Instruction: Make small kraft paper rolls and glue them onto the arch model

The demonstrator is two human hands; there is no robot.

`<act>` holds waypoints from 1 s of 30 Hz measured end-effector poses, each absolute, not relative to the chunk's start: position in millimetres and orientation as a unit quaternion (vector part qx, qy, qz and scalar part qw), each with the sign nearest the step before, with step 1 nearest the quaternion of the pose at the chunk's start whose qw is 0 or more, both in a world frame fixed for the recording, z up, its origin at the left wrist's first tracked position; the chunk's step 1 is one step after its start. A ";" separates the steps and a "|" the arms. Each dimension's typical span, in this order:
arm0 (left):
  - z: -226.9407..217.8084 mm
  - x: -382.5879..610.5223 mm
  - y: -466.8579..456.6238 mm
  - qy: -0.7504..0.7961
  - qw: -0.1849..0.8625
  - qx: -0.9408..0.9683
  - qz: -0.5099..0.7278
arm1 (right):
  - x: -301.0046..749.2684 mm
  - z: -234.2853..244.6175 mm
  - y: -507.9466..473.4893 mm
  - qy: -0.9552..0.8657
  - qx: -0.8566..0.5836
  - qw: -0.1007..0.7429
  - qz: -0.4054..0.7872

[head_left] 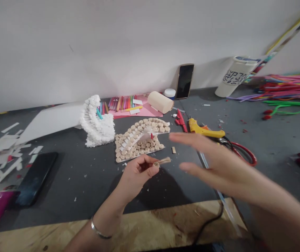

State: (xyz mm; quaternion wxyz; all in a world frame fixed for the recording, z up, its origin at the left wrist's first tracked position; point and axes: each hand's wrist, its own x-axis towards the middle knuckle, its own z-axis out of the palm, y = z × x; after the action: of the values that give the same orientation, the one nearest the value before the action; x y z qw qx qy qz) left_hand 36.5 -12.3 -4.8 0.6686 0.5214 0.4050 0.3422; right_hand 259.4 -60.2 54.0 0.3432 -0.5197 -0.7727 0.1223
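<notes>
My left hand [139, 171] pinches a small brown paper roll [156, 164], and a loose strip tail sticks out from it to the right. My right hand [205, 161] is raised just to the right, blurred by motion, with thumb and fingers apart and nothing between them. Beyond my left hand lies a curved model [136, 140] covered with many small rolled paper coils, with a white stepped strip along its arch. One short brown piece [174, 150] rests on the dark table beside the model.
A yellow hot glue gun [205, 129] lies behind my right hand. Farther back are a white textured model [97, 122], colored pens [122, 103], a cardboard tube [160, 102], a leaning phone [185, 81] and a tumbler [235, 77]. Paper scraps and another phone [36, 178] lie left; pipe cleaners [286, 87] right.
</notes>
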 end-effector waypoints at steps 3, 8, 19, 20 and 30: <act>-2.6 36.1 -11.6 0.406 0.649 0.537 0.353 | 237.8 33.4 -47.5 -0.800 -0.511 0.273 0.158; -6.8 31.5 -8.2 0.414 0.602 0.586 0.350 | 222.6 9.9 -38.6 -0.766 -0.546 0.276 0.199; -15.6 33.3 -9.8 0.475 0.538 0.604 0.347 | 214.3 -11.6 -48.8 -0.738 -0.547 0.316 0.236; -15.6 34.2 -10.2 0.482 0.541 0.597 0.345 | 213.7 -11.9 -49.0 -0.737 -0.549 0.315 0.238; -15.0 38.0 -13.4 0.437 0.484 0.648 0.394 | 213.3 -16.5 -46.7 -0.705 -0.566 0.337 0.262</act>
State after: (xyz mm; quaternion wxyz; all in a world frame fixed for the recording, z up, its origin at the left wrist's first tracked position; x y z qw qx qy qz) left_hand 38.0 -13.4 -15.0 0.4837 0.6484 0.4366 0.3937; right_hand 213.3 -46.7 -16.5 0.3372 -0.5664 -0.7050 0.2615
